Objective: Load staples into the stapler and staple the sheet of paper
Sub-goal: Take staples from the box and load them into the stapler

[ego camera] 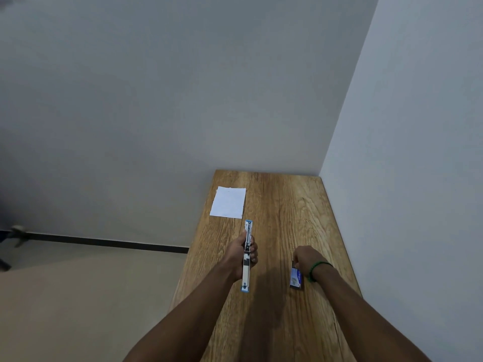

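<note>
Stapler (246, 257): opened flat in one long line, blue edges at both ends, metal inside showing; it is over the middle of the wooden table (287, 218)
Left hand (241, 253): closed around the middle of the stapler, holding it
Right hand (308, 258): curled over the far end of the small staple box (296, 278); if the fingers pinch anything, I cannot tell
Paper (228, 202): white sheet lying flat near the far left corner, just beyond the stapler tip, apart from both hands
Wrist: a green band (317, 269) on the right one
</note>
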